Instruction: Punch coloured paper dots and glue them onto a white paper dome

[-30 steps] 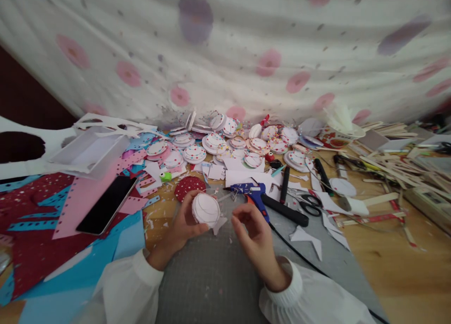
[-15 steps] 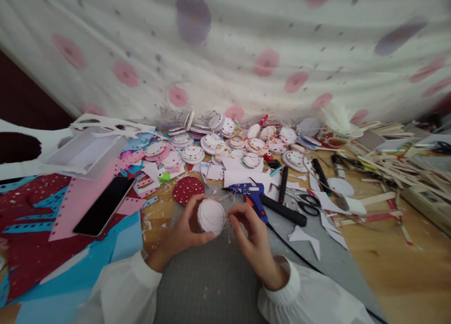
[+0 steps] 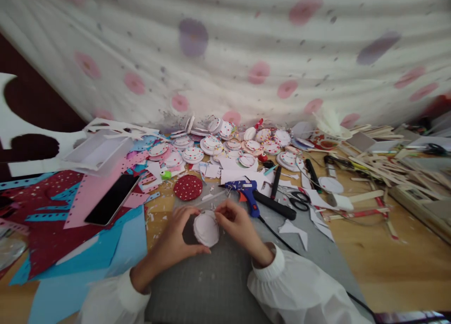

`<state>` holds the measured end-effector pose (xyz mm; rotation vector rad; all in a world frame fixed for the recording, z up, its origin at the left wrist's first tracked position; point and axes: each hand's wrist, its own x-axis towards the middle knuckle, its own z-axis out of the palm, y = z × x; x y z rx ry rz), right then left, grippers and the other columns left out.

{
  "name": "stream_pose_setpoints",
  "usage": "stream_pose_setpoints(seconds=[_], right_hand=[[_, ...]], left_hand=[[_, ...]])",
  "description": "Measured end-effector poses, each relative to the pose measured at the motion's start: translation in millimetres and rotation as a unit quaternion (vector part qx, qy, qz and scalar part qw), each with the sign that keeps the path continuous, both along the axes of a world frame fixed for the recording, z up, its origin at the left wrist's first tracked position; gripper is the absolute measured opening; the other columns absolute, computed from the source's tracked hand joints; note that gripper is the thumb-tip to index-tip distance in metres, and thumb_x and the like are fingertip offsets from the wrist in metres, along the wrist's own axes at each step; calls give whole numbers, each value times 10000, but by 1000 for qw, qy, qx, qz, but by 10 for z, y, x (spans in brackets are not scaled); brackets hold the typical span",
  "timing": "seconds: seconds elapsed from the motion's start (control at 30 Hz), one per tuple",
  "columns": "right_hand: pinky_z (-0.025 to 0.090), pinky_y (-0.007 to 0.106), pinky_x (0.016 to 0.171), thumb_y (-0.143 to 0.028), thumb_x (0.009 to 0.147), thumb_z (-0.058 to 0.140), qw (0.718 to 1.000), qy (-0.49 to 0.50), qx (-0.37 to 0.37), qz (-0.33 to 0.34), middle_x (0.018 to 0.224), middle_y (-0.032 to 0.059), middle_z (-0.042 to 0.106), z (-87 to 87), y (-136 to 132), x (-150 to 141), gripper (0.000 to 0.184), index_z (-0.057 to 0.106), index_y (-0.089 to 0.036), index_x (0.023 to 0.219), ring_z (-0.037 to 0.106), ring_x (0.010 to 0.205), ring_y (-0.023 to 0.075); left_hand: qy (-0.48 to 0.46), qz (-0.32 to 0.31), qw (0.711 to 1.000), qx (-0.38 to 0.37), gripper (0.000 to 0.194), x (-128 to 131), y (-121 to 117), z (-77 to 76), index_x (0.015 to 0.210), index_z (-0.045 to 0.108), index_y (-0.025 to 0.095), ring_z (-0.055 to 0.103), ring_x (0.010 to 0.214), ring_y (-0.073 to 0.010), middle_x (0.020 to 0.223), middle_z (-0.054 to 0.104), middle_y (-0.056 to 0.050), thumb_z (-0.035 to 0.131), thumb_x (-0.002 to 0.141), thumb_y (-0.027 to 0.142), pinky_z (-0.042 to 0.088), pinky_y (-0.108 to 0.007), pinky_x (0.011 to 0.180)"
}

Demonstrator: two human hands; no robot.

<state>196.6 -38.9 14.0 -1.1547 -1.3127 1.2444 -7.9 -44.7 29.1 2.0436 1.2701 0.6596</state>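
Observation:
A white paper disc (image 3: 206, 230) with a raised edge is held above the grey cutting mat (image 3: 197, 286). My left hand (image 3: 179, 237) curves round its left side, thumb under the lower edge and fingers at the top. At the disc's upper right, my right hand (image 3: 234, 223) pinches with thumb and forefinger; what lies between those fingertips, perhaps a thin strand at the rim, is too small to make out. Just beyond the hands lies a dark red dotted disc (image 3: 188, 188). A blue glue gun (image 3: 248, 190) rests on its side to the right.
Dotted paper discs (image 3: 211, 143) pile up along the curtain. A phone (image 3: 112, 199) lies on coloured paper at left, near a white box (image 3: 97, 152). Scissors (image 3: 299, 201), paper scraps (image 3: 296, 231) and wooden sticks (image 3: 398, 159) lie to the right. The glue gun's cord runs past my right forearm.
The disc has tilted and come slightly lower and left in view. My right fingers have moved from beside its right edge to its upper right rim. The camera view has shifted slightly.

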Motion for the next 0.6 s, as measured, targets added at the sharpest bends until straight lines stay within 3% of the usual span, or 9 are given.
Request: stream_pose_setpoints(seconds=[0.17, 0.27, 0.37, 0.47, 0.6], right_hand=[[432, 240, 536, -251, 782, 640, 998, -46, 14, 50, 650, -15, 635, -29, -39, -13, 68, 653, -186, 764, 564, 577, 127], [424, 234, 540, -235, 787, 634, 996, -69, 27, 57, 662, -13, 646, -45, -35, -3, 62, 665, -182, 775, 560, 580, 123], [408, 230, 540, -205, 779, 632, 993, -89, 42, 57, 650, -14, 637, -46, -30, 12, 44, 658, -175, 762, 540, 569, 117], [402, 236, 553, -198, 781, 634, 990, -108, 63, 59, 649, -7, 634, -36, -36, 26, 63, 642, -171, 724, 528, 574, 119], [413, 236, 575, -193, 802, 626, 986, -126, 89, 70, 690, 7, 651, -31, -40, 40, 81, 635, -174, 724, 555, 616, 129]], left_hand=[[59, -49, 997, -3, 772, -200, -72, 136, 1186, 587, 247, 531, 1195, -388, 1267, 601, -133, 881, 523, 511, 421, -538, 1006], [69, -54, 995, -37, 541, -293, -64, 334, 1242, 569, 262, 614, 1077, -295, 1234, 637, -100, 720, 773, 485, 493, -419, 908], [97, -32, 994, -28, 274, -255, -1, 489, 1104, 631, 236, 640, 856, -198, 1049, 689, -49, 519, 934, 421, 493, -299, 730], [154, -49, 986, 34, 231, -108, 95, 523, 933, 661, 206, 612, 759, -178, 853, 675, -23, 493, 951, 364, 440, -273, 667], [246, -106, 960, 85, 224, 78, 188, 465, 812, 663, 185, 613, 747, -204, 787, 669, -36, 533, 930, 323, 390, -284, 643]])
